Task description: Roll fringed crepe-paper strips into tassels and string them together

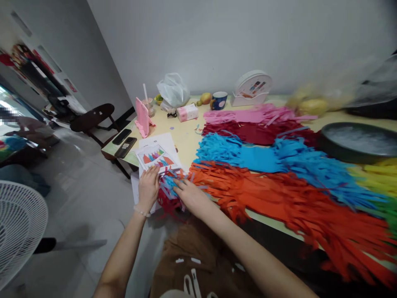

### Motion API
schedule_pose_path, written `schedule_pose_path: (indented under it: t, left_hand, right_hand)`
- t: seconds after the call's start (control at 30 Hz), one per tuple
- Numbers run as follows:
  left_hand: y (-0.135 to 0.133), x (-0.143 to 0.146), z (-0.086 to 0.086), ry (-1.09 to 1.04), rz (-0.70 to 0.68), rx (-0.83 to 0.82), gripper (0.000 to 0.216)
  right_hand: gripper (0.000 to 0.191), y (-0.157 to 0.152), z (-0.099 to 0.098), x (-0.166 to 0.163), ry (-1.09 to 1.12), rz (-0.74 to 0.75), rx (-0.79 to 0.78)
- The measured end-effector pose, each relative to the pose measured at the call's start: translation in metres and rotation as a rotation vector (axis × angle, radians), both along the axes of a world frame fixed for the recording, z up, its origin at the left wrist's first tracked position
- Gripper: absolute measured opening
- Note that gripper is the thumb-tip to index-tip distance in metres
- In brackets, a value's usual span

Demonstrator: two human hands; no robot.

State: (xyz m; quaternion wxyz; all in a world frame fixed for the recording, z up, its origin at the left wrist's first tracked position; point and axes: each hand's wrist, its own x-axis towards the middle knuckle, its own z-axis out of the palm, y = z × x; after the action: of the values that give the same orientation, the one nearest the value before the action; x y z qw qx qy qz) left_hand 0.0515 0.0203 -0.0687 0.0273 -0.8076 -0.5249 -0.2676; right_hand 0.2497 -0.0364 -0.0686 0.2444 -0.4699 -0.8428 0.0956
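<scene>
My left hand [149, 184], with a beaded bracelet [142, 212] at the wrist, lies fingers outstretched over the lower edge of a printed sheet [158, 156] showing coloured fringes. My right hand [191, 196] reaches in from the right with its fingers extended on a small bundle of blue fringe strips [170, 182]; its thumb is hidden. Dark red strips [167, 203] hang from the bundle over the table's near edge, between both hands. Just right of my right hand begins a long orange fringed piece [263, 192].
Blue [260, 159], dark red [256, 133] and pink [242, 116] fringed pieces lie behind the orange one. A dark round basin [330, 142] stands at right. Phones [125, 147], a pink stand [143, 118], a tissue pack [187, 112] and a mug [218, 100] sit farther back. A fan [20, 231] is at left.
</scene>
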Motion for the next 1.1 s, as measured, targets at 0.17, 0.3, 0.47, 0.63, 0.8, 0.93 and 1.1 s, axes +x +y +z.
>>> schedule_pose_path:
  t: [0.17,0.3,0.47,0.63,0.8,0.93,1.1]
  left_hand:
    - [-0.003,-0.002,-0.002,0.033,-0.052,-0.020,0.046]
    - [-0.005,0.002,0.001,0.043,-0.070,-0.026,0.042]
    - [-0.006,0.007,0.002,0.081,-0.055,-0.039,0.047]
    - [-0.014,0.020,-0.010,0.100,-0.047,-0.070,0.049]
    - [-0.027,0.019,-0.001,0.065,-0.126,-0.098,0.039]
    - [0.001,-0.041,0.047,-0.152,-0.063,-0.121,0.047]
    - [0.034,-0.111,0.083,-0.548,0.116,-0.666,0.076]
  right_hand:
    - [0.048,0.010,0.003,-0.006,0.069,-0.175,0.000]
    - [0.043,0.010,0.000,-0.014,0.006,-0.125,0.018]
    - [0.032,0.010,-0.010,-0.026,-0.051,-0.132,0.026]
    - [0.037,0.019,-0.023,-0.028,-0.051,-0.127,0.025]
    - [0.035,0.025,-0.021,-0.014,-0.050,-0.029,0.052]
    - [0.040,0.002,-0.002,0.015,-0.024,0.056,0.084]
    - [0.048,-0.041,0.027,0.045,0.157,0.284,0.106]
